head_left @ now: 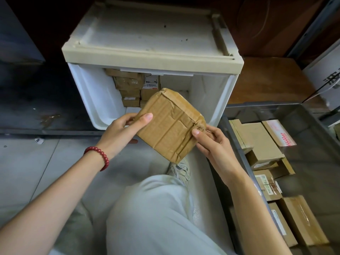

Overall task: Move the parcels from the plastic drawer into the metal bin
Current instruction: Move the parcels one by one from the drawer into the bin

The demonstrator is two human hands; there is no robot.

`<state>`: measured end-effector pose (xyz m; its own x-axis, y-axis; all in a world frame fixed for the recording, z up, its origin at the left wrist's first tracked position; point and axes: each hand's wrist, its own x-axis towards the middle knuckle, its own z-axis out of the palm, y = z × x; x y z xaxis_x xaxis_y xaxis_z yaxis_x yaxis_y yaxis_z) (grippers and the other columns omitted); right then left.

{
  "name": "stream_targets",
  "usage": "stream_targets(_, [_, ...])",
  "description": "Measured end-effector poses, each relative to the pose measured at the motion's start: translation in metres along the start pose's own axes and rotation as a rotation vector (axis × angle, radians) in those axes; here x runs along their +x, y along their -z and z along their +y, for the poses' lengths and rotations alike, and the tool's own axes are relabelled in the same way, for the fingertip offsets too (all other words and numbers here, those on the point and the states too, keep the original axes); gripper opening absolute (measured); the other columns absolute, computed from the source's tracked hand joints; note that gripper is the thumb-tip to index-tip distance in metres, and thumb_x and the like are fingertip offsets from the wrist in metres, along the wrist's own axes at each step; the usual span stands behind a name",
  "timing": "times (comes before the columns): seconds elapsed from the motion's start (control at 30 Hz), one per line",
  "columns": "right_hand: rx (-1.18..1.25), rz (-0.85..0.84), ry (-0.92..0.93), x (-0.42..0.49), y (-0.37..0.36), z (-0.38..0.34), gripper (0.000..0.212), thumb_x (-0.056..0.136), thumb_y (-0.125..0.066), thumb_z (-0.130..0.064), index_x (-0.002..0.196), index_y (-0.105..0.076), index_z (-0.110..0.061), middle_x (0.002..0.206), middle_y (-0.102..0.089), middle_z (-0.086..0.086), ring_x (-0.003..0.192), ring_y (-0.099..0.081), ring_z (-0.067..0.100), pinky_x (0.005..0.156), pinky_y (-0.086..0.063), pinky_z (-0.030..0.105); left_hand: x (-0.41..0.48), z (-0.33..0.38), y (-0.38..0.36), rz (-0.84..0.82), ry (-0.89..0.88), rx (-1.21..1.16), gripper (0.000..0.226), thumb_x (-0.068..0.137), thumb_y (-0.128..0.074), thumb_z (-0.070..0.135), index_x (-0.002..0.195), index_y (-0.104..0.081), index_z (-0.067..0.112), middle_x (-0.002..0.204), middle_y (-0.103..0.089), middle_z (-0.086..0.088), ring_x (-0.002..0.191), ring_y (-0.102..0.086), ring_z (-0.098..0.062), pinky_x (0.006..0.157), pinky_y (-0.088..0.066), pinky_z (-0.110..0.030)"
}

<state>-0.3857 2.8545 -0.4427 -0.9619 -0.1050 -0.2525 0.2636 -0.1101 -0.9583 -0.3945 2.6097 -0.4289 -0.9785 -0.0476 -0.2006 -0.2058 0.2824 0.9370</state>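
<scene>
Above the grey floor, between the pulled-out white plastic drawer (95,100) and the person's bent knee, a flat rectangular parcel wrapped in brown paper and glossy tape (170,124) was held clear of everything by both hands; the left hand (119,131) had its grip closed on the parcel's near left edge, thumb lying across the top face and fingers tucked beneath; the right hand (211,142) pinched the bunched right end, thumb on top, the other fingers curled behind it. The parcel's long axis ran from the far left, over the drawer's front lip, down toward the near right, its face tilted up at the camera. To the right, just beside the drawer, stood the open grey metal bin (261,109), with several brown cardboard boxes (261,142) already lying along its left side; more small cardboard parcels (130,87) remained stacked at the back of the drawer. The bin lay directly right of the grip, and the right hand was plainly the nearer one; a sideways carry over the bin's left wall looked like what the step called for, the bare floor of the bin toward its right offering room.
</scene>
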Motion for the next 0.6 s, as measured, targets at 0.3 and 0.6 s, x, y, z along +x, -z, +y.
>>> stream_targets(0.3, [0.131,0.081,-0.104,0.001,-0.001,-0.003,0.062,0.074,-0.074,-0.047,0.108,-0.052,-0.001,0.079,-0.071,-0.005,0.065,-0.069,0.011,0.085,-0.056,0.044,0.002,0.015,-0.01,-0.045,-0.174,-0.091,0.074,0.07,-0.075,0.046,0.131,-0.033,0.044,0.118,-0.053,0.016,0.107,-0.06,-0.003,0.086,-0.054,-0.025])
stream_targets(0.6, [-0.067,0.236,-0.044,-0.003,-0.001,-0.007,0.039,0.086,-0.061,-0.051,0.116,-0.054,-0.027,0.111,-0.063,-0.008,0.071,-0.074,0.023,0.055,-0.061,0.039,0.012,0.015,-0.016,-0.11,-0.203,-0.064,0.066,0.064,-0.076,0.058,0.122,-0.046,0.048,0.131,-0.047,0.017,0.109,-0.056,0.005,0.083,-0.056,-0.026])
